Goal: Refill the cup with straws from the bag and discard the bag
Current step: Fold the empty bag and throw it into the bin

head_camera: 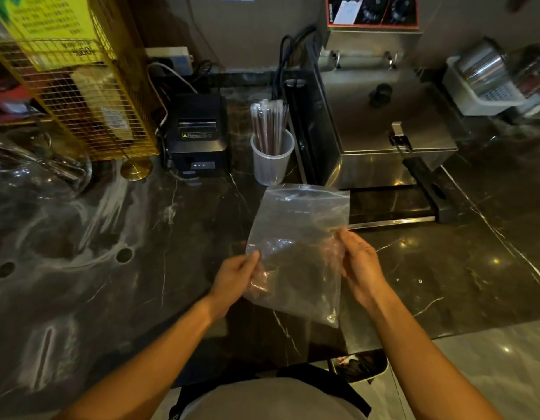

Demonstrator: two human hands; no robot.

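Bag of clear, crinkled plastic film, unlabelled and rectangular, hangs above the dark marble counter; left hand and right hand pinch its side edges. Wrapped dark straws stand in the translucent plastic cup behind.

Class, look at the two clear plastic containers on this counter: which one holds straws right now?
The cup standing by the printer: wrapped straws stick up from it. The bag, held in both hands, looks empty.
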